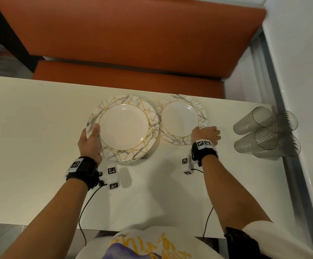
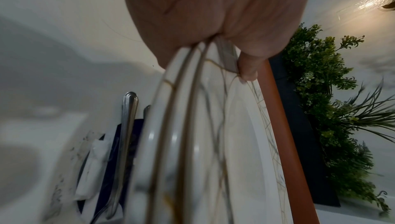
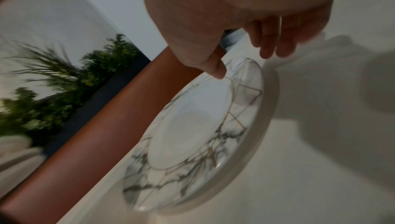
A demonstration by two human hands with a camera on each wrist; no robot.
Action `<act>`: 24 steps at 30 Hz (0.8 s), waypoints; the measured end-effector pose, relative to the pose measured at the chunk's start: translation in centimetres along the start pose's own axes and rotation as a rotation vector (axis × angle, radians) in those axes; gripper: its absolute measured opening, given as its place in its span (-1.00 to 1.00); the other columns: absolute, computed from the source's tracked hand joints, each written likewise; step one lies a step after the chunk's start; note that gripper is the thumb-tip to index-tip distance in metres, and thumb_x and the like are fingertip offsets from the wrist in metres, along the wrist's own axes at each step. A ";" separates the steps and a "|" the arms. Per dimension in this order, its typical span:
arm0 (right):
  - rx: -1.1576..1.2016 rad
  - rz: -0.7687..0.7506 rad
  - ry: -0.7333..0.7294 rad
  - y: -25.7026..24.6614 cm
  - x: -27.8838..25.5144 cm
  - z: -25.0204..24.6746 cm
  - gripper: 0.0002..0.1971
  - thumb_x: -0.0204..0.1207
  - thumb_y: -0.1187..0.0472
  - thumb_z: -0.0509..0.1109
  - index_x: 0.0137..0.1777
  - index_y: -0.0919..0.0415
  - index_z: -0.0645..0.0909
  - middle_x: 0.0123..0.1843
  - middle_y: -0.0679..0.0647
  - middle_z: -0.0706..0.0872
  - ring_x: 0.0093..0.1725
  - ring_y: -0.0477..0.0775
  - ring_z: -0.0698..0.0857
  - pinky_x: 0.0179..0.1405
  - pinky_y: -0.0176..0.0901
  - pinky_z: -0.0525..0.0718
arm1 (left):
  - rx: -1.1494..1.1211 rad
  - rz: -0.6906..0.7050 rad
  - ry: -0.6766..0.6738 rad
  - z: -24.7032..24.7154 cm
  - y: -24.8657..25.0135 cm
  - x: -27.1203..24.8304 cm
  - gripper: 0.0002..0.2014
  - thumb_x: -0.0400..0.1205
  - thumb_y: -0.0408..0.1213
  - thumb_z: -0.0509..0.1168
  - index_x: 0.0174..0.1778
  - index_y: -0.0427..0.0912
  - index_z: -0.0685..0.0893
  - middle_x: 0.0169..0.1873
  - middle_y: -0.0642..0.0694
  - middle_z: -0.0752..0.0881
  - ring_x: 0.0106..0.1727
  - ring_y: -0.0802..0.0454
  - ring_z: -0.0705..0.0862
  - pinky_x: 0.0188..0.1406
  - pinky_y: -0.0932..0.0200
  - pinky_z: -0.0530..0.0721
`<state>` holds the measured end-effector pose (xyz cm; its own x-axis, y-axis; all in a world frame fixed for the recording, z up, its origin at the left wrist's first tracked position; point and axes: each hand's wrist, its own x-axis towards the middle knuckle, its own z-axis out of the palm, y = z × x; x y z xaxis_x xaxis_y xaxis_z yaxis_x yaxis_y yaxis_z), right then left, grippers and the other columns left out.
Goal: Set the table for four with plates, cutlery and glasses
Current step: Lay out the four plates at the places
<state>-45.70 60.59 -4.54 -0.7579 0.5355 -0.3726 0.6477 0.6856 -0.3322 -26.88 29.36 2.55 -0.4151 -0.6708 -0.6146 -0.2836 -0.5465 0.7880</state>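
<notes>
A stack of marbled, gold-lined plates [image 1: 124,128] is lifted a little over the white table [image 1: 40,137]. My left hand [image 1: 91,136] grips its left edge, thumb on top and fingers hidden underneath. The left wrist view shows three plate rims [image 2: 192,143] pinched in that hand [image 2: 213,16]. One matching plate [image 1: 180,120] lies flat on the table to the right of the stack. My right hand [image 1: 206,134] is at its near right rim. In the right wrist view the thumb tip touches that plate [image 3: 192,126], and the loosely curled fingers [image 3: 269,53] hang just beyond its edge.
Several ribbed clear glasses [image 1: 263,131] stand at the table's right end. Cutlery [image 2: 128,126] lies on a dark blue napkin beneath the stack. An orange bench [image 1: 133,34] runs along the far side of the table. Green plants [image 2: 331,92] stand behind it.
</notes>
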 end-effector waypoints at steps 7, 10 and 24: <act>0.416 -0.652 -0.314 -1.8 -7.6 -1.2 -0.62 0.69 -0.11 0.32 0.35 0.13 0.60 0.16 -0.04 0.66 0.06 -0.16 0.67 0.03 -0.23 0.70 | 0.048 -0.050 -0.029 -0.6 -2.1 -0.6 -0.33 0.66 0.03 0.51 0.68 0.05 0.46 0.23 0.01 0.73 0.40 -0.13 0.71 0.48 -0.24 0.66; 0.251 -0.749 -0.462 -3.5 -9.9 -1.1 -0.40 0.50 -0.20 0.53 0.42 0.14 0.58 0.19 0.01 0.66 0.11 -0.05 0.67 0.07 -0.20 0.68 | 0.055 -0.051 -0.040 -0.6 -2.6 -1.0 -0.31 0.63 0.05 0.53 0.66 -0.02 0.50 0.15 0.04 0.78 0.36 -0.11 0.73 0.45 -0.18 0.67; 0.642 -0.260 -0.262 10.7 -13.6 -3.4 -0.59 0.60 0.26 0.46 0.43 0.18 0.53 0.15 0.12 0.77 -0.06 -0.04 0.77 -0.21 -0.25 0.74 | 0.190 0.095 -0.107 -10.8 -4.4 -1.3 -0.64 0.68 0.04 0.48 0.34 -0.01 0.79 0.18 0.03 0.85 0.21 0.09 0.80 0.43 -0.04 0.71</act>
<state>-28.72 62.32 -0.04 -0.9017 0.2049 -0.3808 0.4287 0.3078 -0.8494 -15.76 27.24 -0.48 -0.5337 -0.6522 -0.5383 -0.3926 -0.3727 0.8408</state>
